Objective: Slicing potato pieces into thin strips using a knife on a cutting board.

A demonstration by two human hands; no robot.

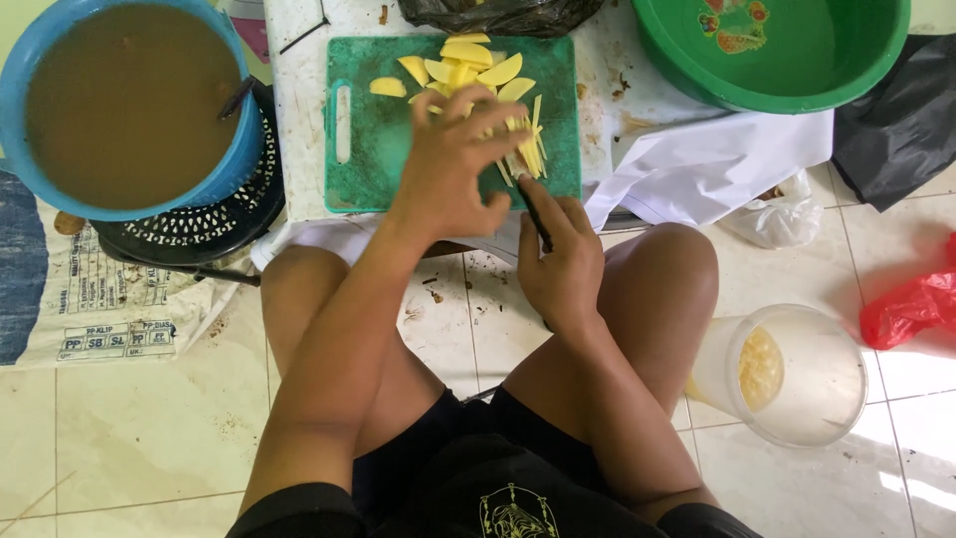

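Green plastic makes up the cutting board [368, 149], which lies on a low white counter [607, 90] stained with brown marks. Pale yellow slices [468, 60] lie fanned at the far edge of the board, and thin yellow strips [533, 149] lie bunched near its right side. The left hand [448, 164] rests over the board with its fingers spread and curled down, fingertips pressing on the yellow pieces beside the strips. The right hand [563, 259] sits just off the near edge of the board, closed around the dark handle of a knife [535, 221]; the blade reaches forward toward the strips, mostly hidden by the left hand's fingers.

Beside the board on the left, a blue tub [234, 149] holds murky brown liquid and sits on a black perforated basket [199, 229], which stands on a printed sack [100, 309] on the floor. A green basin [797, 70] stands at the counter's far right corner, with a white cloth [697, 164] draped over the edge just below it. A dark plastic bag [498, 15] lies at the far edge, past the board. On the tiled floor to the right stand a clear plastic container [797, 374] with some yellow pieces inside, a red plastic bag [911, 309] and a black bag [901, 130]. The person's bare knees frame both hands.
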